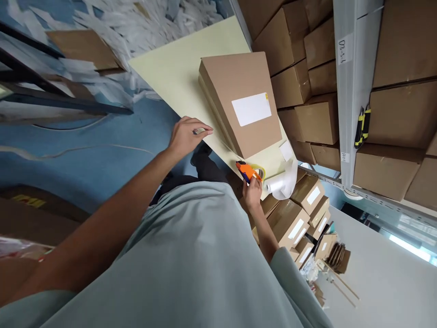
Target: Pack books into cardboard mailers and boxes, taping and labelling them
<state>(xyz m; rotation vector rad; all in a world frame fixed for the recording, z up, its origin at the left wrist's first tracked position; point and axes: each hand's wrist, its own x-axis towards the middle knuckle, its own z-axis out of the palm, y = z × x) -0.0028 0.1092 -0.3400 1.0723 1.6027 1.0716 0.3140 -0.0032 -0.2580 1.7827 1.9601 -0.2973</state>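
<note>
A closed cardboard box (218,86) with a white label (251,109) on its top lies on the pale yellow tabletop (164,59). My right hand (252,191) is wrapped round an orange tape dispenser (248,171) at the table's near edge. A roll of yellowish tape (261,172) shows beside the dispenser's body. My left hand (189,135) hovers off the box's near left side, thumb and fingers pinched together. Something small and dark shows at those fingers, too small to name. The box and my left hand are apart.
A roll of white labels (278,183) lies right of the dispenser. Shelves of cardboard boxes (317,120) rise along the right, with yellow-black cutters (362,125) on the post. Labelled boxes (290,221) are stacked lower right. White paper strips (112,23) cover the floor at upper left.
</note>
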